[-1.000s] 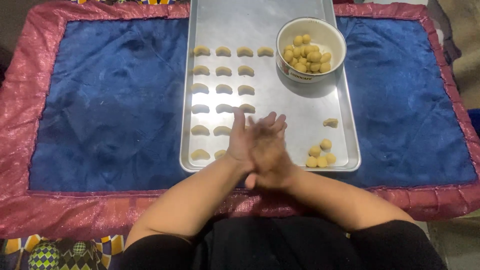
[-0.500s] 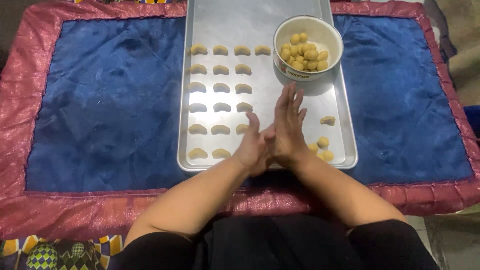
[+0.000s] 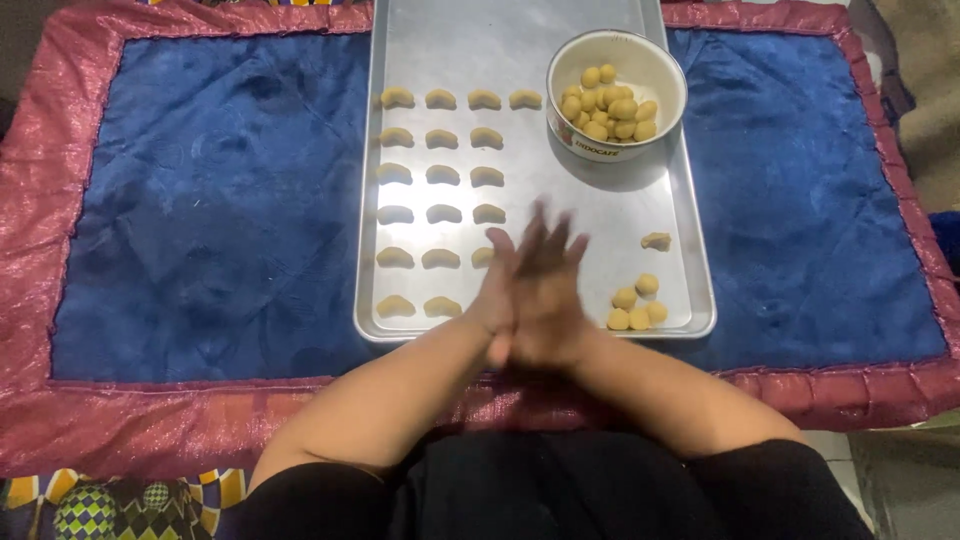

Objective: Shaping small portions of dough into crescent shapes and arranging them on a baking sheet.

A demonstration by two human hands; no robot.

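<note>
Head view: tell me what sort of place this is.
Probably a home, with baking prep done at floor level. A metal baking tray with rows of crescent dough pieces and a white bowl of dough balls rests on a blue mat with a red border.

Probably home kitchen: baking tray (image 3: 530,40), cloth-covered table (image 3: 200,200).

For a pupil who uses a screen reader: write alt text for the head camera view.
Two hands press palm to palm above a metal baking tray on a blue cloth. Rows of crescent dough pieces fill its left side; a white bowl of dough balls sits top right.
</note>
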